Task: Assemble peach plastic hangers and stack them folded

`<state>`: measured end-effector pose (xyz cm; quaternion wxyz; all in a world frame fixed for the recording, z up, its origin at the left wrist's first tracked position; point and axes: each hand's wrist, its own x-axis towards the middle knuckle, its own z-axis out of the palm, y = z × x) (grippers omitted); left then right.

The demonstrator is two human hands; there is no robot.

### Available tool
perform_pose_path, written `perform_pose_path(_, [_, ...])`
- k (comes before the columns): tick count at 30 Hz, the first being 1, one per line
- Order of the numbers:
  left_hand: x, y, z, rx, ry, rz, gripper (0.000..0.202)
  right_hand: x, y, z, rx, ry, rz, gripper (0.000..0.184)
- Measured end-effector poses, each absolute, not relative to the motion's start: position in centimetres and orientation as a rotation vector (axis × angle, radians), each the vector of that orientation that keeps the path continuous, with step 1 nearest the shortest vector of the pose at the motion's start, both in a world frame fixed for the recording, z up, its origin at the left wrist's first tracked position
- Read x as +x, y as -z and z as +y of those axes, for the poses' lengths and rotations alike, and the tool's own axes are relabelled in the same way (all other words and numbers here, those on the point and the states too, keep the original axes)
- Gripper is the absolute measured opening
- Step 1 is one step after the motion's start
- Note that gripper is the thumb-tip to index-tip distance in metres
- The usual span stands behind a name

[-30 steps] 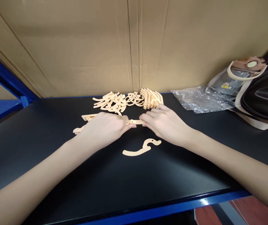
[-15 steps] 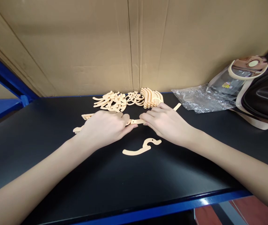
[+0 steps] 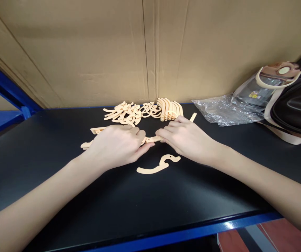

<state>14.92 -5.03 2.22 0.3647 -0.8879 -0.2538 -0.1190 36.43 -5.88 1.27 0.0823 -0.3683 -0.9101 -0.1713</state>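
1. Beige strip (image 3: pixel 154 139), held over the black tabletop (image 3: pixel 139 206), the broadest surface we mark; whether the two touch, we cannot tell.
2. Right hand (image 3: pixel 187 138): we find it closed on the strip, which emerges on its left. Whether the beige tip (image 3: pixel 193 117) beyond the knuckles belongs to this strip is hidden.
3. Left hand (image 3: pixel 117 143): closed on an adjoining piece (image 3: pixel 143 141), mostly covered.
4. Loose hooked piece (image 3: pixel 152 170): nearer us, touching neither hand.
5. Strip axis: we trace it from hand to hand, left to right.
6. Small hole (image 3: pixel 148 140): at the strip's left end, nearer the left hand.
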Motion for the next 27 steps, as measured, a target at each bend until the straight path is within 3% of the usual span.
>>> perform_pose_path(23, [14.58,-2.49,-4.92,-2.376,0.282,-0.778,0.048,36.26,-1.69,-6.18,-1.128,0.438,-2.719,0.018])
perform_pose_path(27, [14.64,-2.73,-4.71,-2.487,0.229,-0.829,0.033,36.1,-1.56,-6.2,-1.173,0.454,-2.735,0.019])
